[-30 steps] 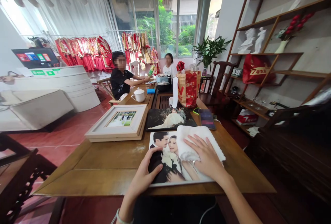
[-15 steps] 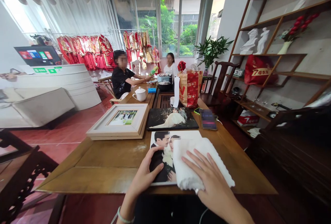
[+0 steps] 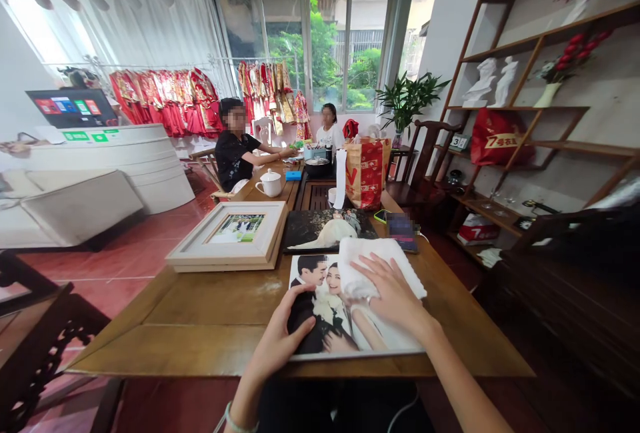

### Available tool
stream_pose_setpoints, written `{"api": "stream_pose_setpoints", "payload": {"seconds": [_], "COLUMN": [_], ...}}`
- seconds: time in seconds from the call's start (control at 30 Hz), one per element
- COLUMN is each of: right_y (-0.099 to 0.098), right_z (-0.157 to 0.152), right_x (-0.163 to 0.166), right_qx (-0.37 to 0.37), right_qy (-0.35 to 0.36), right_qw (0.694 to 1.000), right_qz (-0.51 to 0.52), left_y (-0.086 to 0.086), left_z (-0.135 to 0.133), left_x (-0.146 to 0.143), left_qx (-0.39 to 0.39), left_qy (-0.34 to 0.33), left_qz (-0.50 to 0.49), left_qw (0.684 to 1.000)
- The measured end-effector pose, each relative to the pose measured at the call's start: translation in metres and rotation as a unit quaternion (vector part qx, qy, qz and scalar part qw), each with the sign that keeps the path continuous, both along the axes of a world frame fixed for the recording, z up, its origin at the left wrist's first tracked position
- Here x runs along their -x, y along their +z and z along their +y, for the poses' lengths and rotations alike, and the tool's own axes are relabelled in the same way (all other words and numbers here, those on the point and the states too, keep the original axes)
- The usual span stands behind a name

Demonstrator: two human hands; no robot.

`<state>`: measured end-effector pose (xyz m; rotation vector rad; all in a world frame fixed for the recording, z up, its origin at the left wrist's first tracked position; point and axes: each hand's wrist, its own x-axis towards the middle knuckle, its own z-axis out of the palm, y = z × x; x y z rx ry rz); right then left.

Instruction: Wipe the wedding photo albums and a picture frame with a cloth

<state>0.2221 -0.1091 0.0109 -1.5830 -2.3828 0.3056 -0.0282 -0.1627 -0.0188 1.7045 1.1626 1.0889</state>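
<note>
- Two hands are on the big photo (image 3: pixel 330 313), which lies flat on the counter (image 3: pixel 200 326), with the dark picture (image 3: pixel 325 229) just past its far edge.
- The left hand (image 3: pixel 284 336) is half open, thumb and fingers apart, resting on the photo's left side; it seems to keep it from sliding.
- The right hand (image 3: pixel 393 289) is spread out flat on the white cloth (image 3: pixel 367 246), over the photo's far right corner.
- To wipe well, I think, press softly and keep the cloth flat (a hard rub could leave marks).
- Go slowly near the photo's far edge, where the cloth pokes out and could bump the dark picture.
- The left hand should stay off the part being rubbed.
- The photo shows two people close together, one in dark clothes, with white flowers between them. Cloth and hand hide its right part.
</note>
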Motion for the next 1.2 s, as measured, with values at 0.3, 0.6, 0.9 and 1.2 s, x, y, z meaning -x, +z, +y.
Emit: {"api": "stream_pose_setpoints", "payload": {"seconds": [0.3,0.6,0.9,1.2], "right_y": [-0.016,-0.002,-0.007,0.001], "right_z": [-0.089,-0.072,-0.097,-0.089], "right_x": [-0.033,0.021,0.074,0.016], "right_qx": [-0.014,-0.011,0.082,0.032], "right_qy": [0.068,-0.001,0.208,0.074], "right_qw": [0.998,1.000,0.973,0.994], "right_qz": [-0.006,-0.013,0.050,0.073], "left_y": [0.005,0.000,-0.005,0.004], "left_z": [-0.002,0.001,0.003,0.000], "left_x": [-0.004,-0.001,0.000,-0.006], "left_qx": [-0.007,0.019,-0.013,-0.043], "left_qy": [0.003,0.009,0.015,0.032], "left_qz": [-0.008,-0.063,-0.170,0.023], "left_qw": [1.000,0.998,0.985,0.998]}}
